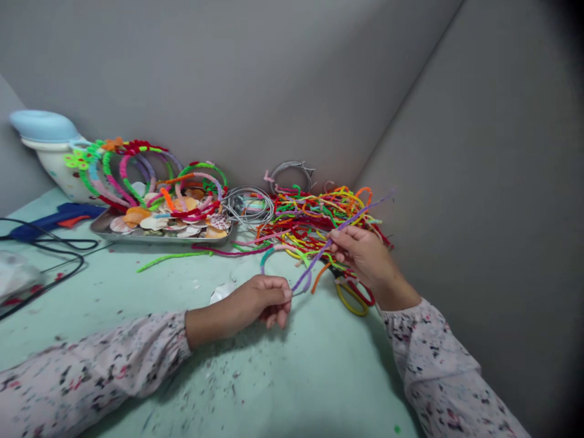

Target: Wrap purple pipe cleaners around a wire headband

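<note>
A purple pipe cleaner runs slantwise between my hands, above the table. My left hand pinches its lower end, where a thin wire also meets the fingers. Part of a ring wrapped in teal, green and lilac shows behind that hand. Higher up and to the right, my right hand pinches the purple piece between thumb and forefinger, and its free end points up to the right. Behind my right hand lies a tangled pile of colourful pipe cleaners.
A metal tray holds shells and wrapped hoops. Coiled grey wire is beside it. Scissors lie under my right hand. At the left are a blue glue gun, black cables, a plastic bag and a white container.
</note>
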Tool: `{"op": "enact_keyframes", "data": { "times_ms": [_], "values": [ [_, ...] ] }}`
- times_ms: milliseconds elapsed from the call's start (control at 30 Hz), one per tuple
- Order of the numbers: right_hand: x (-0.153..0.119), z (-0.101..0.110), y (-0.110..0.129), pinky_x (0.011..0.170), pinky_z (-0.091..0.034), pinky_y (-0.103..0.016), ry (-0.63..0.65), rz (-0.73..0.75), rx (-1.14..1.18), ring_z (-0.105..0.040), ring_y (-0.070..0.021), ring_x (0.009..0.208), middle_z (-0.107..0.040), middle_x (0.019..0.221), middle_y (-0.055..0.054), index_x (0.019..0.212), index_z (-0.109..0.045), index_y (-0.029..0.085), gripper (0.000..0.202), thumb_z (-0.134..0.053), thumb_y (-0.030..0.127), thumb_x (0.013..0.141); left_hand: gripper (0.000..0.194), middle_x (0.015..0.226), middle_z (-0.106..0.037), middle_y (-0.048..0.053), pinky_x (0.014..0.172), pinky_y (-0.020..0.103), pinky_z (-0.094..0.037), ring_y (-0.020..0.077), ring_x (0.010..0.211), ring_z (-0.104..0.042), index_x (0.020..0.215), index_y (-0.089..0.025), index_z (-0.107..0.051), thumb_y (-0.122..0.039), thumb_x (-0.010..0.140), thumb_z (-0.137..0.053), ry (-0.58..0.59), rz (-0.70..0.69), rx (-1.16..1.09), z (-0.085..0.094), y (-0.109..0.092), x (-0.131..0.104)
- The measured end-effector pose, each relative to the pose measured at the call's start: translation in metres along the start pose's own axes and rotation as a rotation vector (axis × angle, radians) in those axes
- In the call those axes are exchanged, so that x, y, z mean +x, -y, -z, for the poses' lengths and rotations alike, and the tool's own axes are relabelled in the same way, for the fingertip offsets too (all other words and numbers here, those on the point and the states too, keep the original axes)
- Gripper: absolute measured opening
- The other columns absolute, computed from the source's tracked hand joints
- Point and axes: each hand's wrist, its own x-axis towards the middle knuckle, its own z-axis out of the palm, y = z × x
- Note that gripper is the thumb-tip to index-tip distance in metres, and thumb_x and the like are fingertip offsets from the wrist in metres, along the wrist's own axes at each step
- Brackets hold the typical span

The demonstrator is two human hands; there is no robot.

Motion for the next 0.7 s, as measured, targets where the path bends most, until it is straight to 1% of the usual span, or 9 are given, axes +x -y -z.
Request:
{"op": "enact_keyframes", "data": {
  "times_ms": [100, 267, 367, 433, 500, 567, 633, 700],
  "values": [
    [-0.0004, -0.0043, -0.0002, 0.042, -0.033, -0.017, -0.010, 0.008, 0.014, -0.046, -0.0048, 0.046, -0.057, 0.058, 0.004, 0.064, -0.055, 0.018, 0.033, -0.075, 0.044, 0.069, 0.029, 0.048, -0.058, 0.000, 0.041, 0.018, -0.031, 0.0058, 0.038, -0.044, 0.064, -0.015, -0.051, -0.040, 0.076, -0.060, 0.010, -0.002, 0.029, -0.0028, 0.0003, -0.0001],
    [0.0003, -0.0051, -0.0020, 0.042, -0.031, -0.018, -0.001, -0.003, 0.052, -0.045, -0.0049, 0.046, -0.055, 0.058, 0.004, 0.064, -0.054, 0.018, 0.034, -0.075, 0.044, 0.070, 0.030, 0.053, -0.060, 0.001, 0.043, 0.019, -0.030, 0.0057, 0.039, -0.045, 0.066, -0.015, -0.051, -0.042, 0.078, -0.059, 0.041, -0.016, 0.048, -0.0039, 0.0022, -0.0002],
    [0.0000, -0.0023, -0.0006, 0.043, -0.033, -0.017, -0.003, 0.012, 0.061, -0.046, -0.0046, 0.046, -0.056, 0.060, 0.004, 0.066, -0.054, 0.018, 0.032, -0.073, 0.043, 0.073, 0.031, 0.064, -0.066, 0.004, 0.044, 0.019, -0.027, 0.0049, 0.042, -0.048, 0.071, -0.014, -0.052, -0.042, 0.083, -0.055, 0.025, -0.048, 0.071, -0.0028, 0.0033, -0.0004],
    [-0.0004, -0.0007, 0.0018, 0.042, -0.032, -0.018, 0.007, 0.007, 0.062, -0.047, -0.0047, 0.046, -0.056, 0.061, 0.004, 0.067, -0.054, 0.018, 0.032, -0.073, 0.043, 0.073, 0.029, 0.079, -0.070, 0.008, 0.045, 0.020, -0.026, 0.0048, 0.045, -0.051, 0.079, -0.013, -0.055, -0.041, 0.086, -0.053, 0.012, -0.091, 0.086, -0.0019, 0.0042, -0.0008],
    [-0.0007, 0.0003, 0.0043, 0.041, -0.031, -0.018, 0.012, -0.008, 0.063, -0.047, -0.0047, 0.045, -0.055, 0.059, 0.004, 0.066, -0.053, 0.018, 0.033, -0.073, 0.043, 0.072, 0.025, 0.093, -0.070, 0.011, 0.047, 0.020, -0.028, 0.0060, 0.050, -0.054, 0.094, -0.014, -0.055, -0.038, 0.087, -0.053, -0.018, -0.134, 0.065, -0.0010, 0.0050, -0.0011],
    [-0.0008, 0.0006, 0.0058, 0.040, -0.029, -0.018, 0.007, -0.014, 0.060, -0.046, -0.0043, 0.044, -0.055, 0.058, 0.005, 0.065, -0.053, 0.018, 0.033, -0.073, 0.043, 0.072, 0.029, 0.100, -0.068, 0.011, 0.048, 0.021, -0.031, 0.0075, 0.055, -0.056, 0.107, -0.016, -0.051, -0.034, 0.084, -0.056, -0.075, -0.177, 0.029, 0.0000, 0.0056, -0.0009],
    [-0.0008, 0.0005, 0.0060, 0.040, -0.029, -0.018, 0.002, -0.009, 0.052, -0.046, -0.0041, 0.044, -0.054, 0.058, 0.005, 0.065, -0.053, 0.018, 0.033, -0.073, 0.043, 0.073, 0.034, 0.101, -0.067, 0.009, 0.049, 0.021, -0.034, 0.0077, 0.057, -0.056, 0.110, -0.017, -0.049, -0.029, 0.080, -0.059, -0.128, -0.215, 0.025, 0.0012, 0.0062, -0.0001],
    [-0.0008, 0.0002, 0.0056, 0.040, -0.029, -0.018, -0.001, -0.008, 0.047, -0.046, -0.0041, 0.044, -0.054, 0.058, 0.005, 0.065, -0.054, 0.018, 0.033, -0.072, 0.043, 0.073, 0.031, 0.096, -0.065, 0.006, 0.049, 0.021, -0.035, 0.0066, 0.055, -0.053, 0.105, -0.017, -0.051, -0.026, 0.078, -0.061, -0.163, -0.238, 0.047, 0.0022, 0.0067, 0.0013]
  ]
}}
